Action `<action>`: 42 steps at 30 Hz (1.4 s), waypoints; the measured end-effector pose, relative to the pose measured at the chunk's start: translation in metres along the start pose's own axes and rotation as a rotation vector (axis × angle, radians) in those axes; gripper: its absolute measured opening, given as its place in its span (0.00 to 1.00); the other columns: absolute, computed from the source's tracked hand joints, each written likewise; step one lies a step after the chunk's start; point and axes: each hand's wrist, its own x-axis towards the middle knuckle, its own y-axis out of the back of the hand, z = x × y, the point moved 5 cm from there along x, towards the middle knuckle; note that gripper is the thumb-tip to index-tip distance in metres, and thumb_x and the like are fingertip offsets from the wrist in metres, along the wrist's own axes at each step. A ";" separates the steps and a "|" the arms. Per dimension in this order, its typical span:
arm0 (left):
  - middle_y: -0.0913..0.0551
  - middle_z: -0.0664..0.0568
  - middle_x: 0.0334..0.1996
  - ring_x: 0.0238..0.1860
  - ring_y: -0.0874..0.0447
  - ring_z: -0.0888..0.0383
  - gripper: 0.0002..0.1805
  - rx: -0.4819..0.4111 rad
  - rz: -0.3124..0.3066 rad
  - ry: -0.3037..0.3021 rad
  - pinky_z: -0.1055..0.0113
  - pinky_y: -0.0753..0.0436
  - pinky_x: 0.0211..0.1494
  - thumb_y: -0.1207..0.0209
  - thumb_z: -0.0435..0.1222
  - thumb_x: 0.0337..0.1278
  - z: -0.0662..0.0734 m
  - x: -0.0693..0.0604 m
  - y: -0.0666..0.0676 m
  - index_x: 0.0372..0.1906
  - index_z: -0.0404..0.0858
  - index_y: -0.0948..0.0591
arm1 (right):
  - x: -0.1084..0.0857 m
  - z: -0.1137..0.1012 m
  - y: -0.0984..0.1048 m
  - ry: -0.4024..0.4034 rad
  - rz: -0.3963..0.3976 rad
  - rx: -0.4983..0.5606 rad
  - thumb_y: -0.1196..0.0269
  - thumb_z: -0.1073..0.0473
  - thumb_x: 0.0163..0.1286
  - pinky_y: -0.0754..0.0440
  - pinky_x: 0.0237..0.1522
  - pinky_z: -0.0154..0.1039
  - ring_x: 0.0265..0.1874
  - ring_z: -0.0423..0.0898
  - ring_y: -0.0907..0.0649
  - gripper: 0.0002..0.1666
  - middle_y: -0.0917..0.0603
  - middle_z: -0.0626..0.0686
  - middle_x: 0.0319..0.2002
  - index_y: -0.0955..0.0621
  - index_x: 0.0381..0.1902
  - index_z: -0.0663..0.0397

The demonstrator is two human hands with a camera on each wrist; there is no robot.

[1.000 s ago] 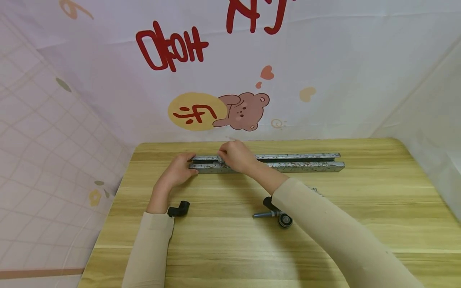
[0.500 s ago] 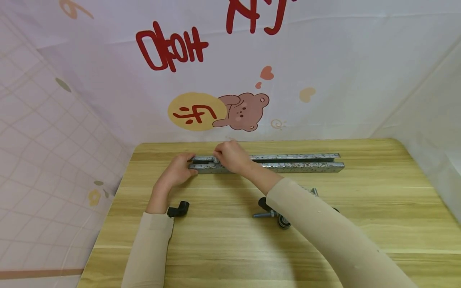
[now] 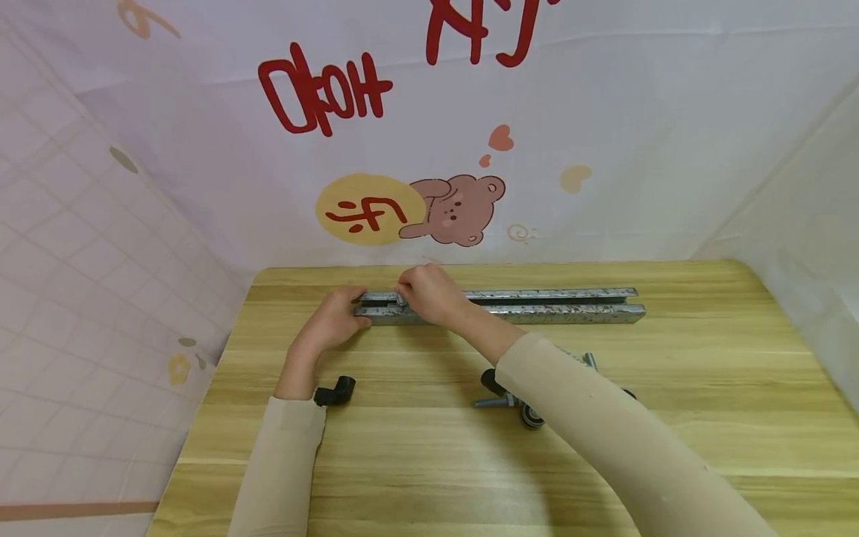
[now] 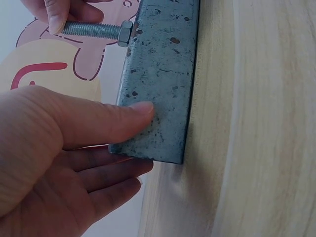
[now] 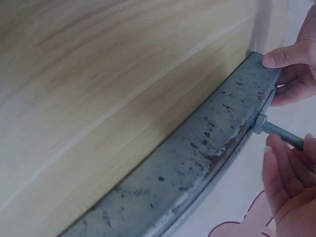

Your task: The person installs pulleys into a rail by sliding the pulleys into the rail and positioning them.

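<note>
1. Across the middle of the head view I see the metal rail [image 3: 557, 315], its slot [image 3: 564, 301] facing up, on the table [image 3: 403, 462].
2. At its left end, the left hand [image 3: 333, 317] grips it from both sides.
3. Just right of that, the right hand [image 3: 432, 294] pinches the bolt [image 4: 91, 30], whose nut [image 4: 125, 33] sits at the slot.
4. The right hand has shifted slightly left since a second ago; I judge the bolt is being slid toward that end.
5. Between the hands I have little slot left; rightward it runs long. The wall [image 3: 604, 112] rises close behind; the black elbow [image 3: 335, 391] and wheel [image 3: 532, 417] lie lower in the frame, apart from the rail.
</note>
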 end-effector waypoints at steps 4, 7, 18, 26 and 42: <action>0.30 0.29 0.72 0.70 0.28 0.35 0.36 -0.003 0.004 -0.008 0.43 0.26 0.71 0.35 0.26 0.67 0.001 0.000 -0.001 0.76 0.23 0.34 | -0.003 0.002 0.008 -0.043 -0.024 0.001 0.38 0.56 0.81 0.13 0.46 0.44 0.38 0.48 0.12 0.16 0.09 0.55 0.40 0.11 0.51 0.62; 0.31 0.29 0.72 0.71 0.28 0.35 0.36 -0.005 0.007 -0.005 0.44 0.26 0.71 0.34 0.26 0.67 0.000 0.001 -0.002 0.76 0.23 0.34 | -0.008 0.005 0.020 -0.064 -0.012 0.010 0.37 0.54 0.80 0.12 0.46 0.46 0.41 0.50 0.11 0.18 0.09 0.57 0.43 0.13 0.55 0.62; 0.34 0.30 0.75 0.72 0.29 0.35 0.36 0.009 0.004 0.004 0.43 0.26 0.72 0.35 0.27 0.69 0.000 -0.001 -0.002 0.77 0.23 0.36 | -0.044 0.020 0.061 0.013 0.054 0.029 0.35 0.55 0.78 0.13 0.39 0.45 0.35 0.47 0.11 0.16 0.09 0.54 0.43 0.13 0.55 0.59; 0.34 0.30 0.75 0.72 0.29 0.35 0.37 0.000 0.003 0.011 0.43 0.26 0.72 0.35 0.27 0.69 0.001 -0.001 -0.002 0.78 0.24 0.36 | -0.083 0.032 0.085 0.008 0.105 0.058 0.34 0.52 0.77 0.14 0.38 0.47 0.42 0.48 0.11 0.18 0.10 0.55 0.51 0.13 0.56 0.58; 0.34 0.29 0.75 0.72 0.29 0.35 0.37 0.017 -0.005 0.001 0.43 0.26 0.71 0.36 0.28 0.70 0.001 -0.001 -0.004 0.78 0.24 0.37 | -0.165 0.080 0.094 0.012 0.151 -0.017 0.30 0.53 0.73 0.25 0.66 0.64 0.67 0.62 0.23 0.24 0.21 0.60 0.67 0.16 0.61 0.60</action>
